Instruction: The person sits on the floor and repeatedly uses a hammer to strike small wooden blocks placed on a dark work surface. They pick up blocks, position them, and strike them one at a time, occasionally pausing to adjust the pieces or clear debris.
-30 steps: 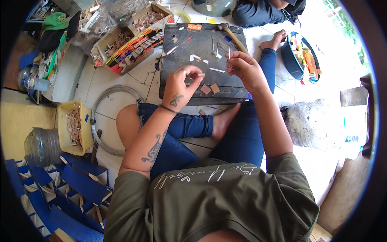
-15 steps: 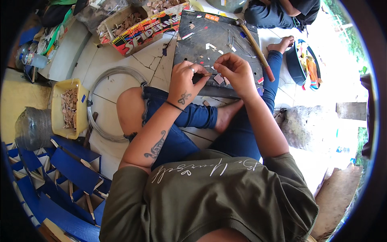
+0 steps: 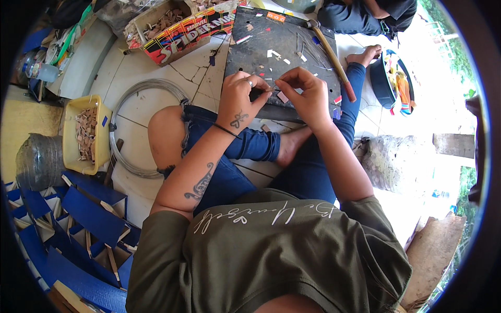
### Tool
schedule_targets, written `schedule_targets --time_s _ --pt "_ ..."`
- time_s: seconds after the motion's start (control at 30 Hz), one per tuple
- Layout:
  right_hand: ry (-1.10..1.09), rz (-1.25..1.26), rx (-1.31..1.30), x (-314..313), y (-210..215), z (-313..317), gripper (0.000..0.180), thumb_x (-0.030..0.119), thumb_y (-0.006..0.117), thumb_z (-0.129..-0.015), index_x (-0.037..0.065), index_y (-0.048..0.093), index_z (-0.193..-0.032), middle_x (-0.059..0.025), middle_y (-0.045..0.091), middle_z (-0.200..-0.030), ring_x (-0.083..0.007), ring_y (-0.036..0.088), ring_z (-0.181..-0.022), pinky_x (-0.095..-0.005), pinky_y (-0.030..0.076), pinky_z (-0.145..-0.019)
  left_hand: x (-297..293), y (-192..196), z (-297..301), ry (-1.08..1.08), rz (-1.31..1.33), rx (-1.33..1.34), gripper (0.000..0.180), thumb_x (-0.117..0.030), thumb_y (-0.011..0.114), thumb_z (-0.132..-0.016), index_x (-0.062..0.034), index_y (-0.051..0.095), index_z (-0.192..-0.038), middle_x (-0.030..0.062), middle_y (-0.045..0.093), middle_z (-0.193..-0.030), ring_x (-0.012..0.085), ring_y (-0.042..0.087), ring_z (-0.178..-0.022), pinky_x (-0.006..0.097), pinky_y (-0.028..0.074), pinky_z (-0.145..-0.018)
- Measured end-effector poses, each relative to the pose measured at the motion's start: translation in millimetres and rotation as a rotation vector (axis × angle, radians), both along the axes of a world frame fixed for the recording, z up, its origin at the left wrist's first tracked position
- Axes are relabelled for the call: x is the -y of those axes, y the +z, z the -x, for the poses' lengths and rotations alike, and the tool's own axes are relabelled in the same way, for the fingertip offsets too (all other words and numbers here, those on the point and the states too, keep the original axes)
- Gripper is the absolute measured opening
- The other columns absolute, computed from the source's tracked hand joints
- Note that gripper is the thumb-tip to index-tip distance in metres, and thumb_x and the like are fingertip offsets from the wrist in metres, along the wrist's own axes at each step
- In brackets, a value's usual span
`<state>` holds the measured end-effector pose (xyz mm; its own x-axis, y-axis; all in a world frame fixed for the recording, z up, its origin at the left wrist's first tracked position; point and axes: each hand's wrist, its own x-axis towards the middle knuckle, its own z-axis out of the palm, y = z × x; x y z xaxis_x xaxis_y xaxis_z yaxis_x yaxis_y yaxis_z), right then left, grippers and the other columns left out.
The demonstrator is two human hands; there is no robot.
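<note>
Low in the frame, past my olive shirt and folded blue-jeaned legs, I have both hands meeting over the near edge of the dark work board (image 3: 292, 47) at upper centre. My left hand (image 3: 241, 101) has thumb and forefinger pinched nearly shut on a thin wire or pin (image 3: 267, 89), too slight to name for certain; the other fingers curl loosely. My right hand (image 3: 308, 94) pinches the other end the same way, with a small pale paper scrap (image 3: 283, 96) just under its fingertips. To do this well, I judge I should keep both pinches close together so the thin piece does not bend, brace my wrists on the board's edge, and work over the board so anything dropped lands there.

Left of my knee lies a coil of grey wire (image 3: 136, 99) on the tiles, and beyond it a yellow tub (image 3: 70, 136) of small wooden bits. Folded blue paper pieces (image 3: 86, 214) fill the lower left. Farther up, a hammer (image 3: 331, 49) lies slanted on the board, and another person sits at the top right beside a dark bowl (image 3: 380, 83).
</note>
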<state>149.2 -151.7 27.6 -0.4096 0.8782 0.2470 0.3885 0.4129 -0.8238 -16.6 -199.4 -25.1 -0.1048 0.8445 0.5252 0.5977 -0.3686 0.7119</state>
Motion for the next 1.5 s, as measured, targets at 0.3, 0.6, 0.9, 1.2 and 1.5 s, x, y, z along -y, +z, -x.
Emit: schedule_targets --time_s 0.3,0.6,0.9,1.2,1.5 --pt "0.013 -0.031 0.022 0 -1 1 0.012 0.007 0.075 -0.082 0.0 0.066 -0.087 -0.0064 0.072 -0.079 -0.0125 0.071 -0.079 -0.0261 0.054 -0.073 1 1 0 0.001 0.002 0.008 0.013 -0.011 0.079 -0.071 -0.0111 0.069 -0.08 0.0017 0.065 -0.079 0.0235 0.059 -0.082 0.037 0.044 -0.078" --pt "0.052 -0.104 0.072 -3 -1 2 0.011 0.006 0.074 -0.081 0.0 0.067 -0.085 -0.0081 0.072 -0.079 -0.014 0.071 -0.077 -0.027 0.054 -0.072 1 2 0 0.003 0.021 0.004 0.012 -0.012 0.078 -0.072 -0.0111 0.069 -0.08 0.0017 0.065 -0.078 0.0235 0.06 -0.081 0.038 0.044 -0.079" --pt "0.1 -0.096 0.127 -7 6 6 0.013 0.009 0.073 -0.081 0.0 0.067 -0.087 -0.011 0.07 -0.08 -0.0187 0.069 -0.074 -0.0305 0.053 -0.069 -5 7 -5 -0.01 -0.046 0.017 0.009 -0.012 0.075 -0.076 -0.0078 0.068 -0.079 0.0043 0.065 -0.079 0.0259 0.061 -0.081 0.039 0.045 -0.077" --pt "-0.42 -0.499 0.748 -54 -14 -75 0.051 0.031 0.066 -0.088 0.009 0.051 -0.131 -0.0164 0.057 -0.123 -0.0373 0.055 -0.115 -0.0447 0.043 -0.097 -8 3 -11 -0.075 -0.066 0.108 0.008 -0.007 0.069 -0.083 -0.0017 0.064 -0.08 0.0112 0.062 -0.08 0.0297 0.063 -0.074 0.037 0.049 -0.066" --pt "-0.274 -0.128 0.42 -73 -35 -125 0.044 0.015 0.054 -0.096 0.005 0.044 -0.139 -0.0193 0.061 -0.101 -0.0297 0.063 -0.099 -0.0386 0.049 -0.088 -7 3 -11 -0.069 -0.051 0.06 0.007 -0.005 0.067 -0.086 -0.0011 0.062 -0.083 0.0099 0.063 -0.081 0.0238 0.065 -0.072 0.031 0.05 -0.064"
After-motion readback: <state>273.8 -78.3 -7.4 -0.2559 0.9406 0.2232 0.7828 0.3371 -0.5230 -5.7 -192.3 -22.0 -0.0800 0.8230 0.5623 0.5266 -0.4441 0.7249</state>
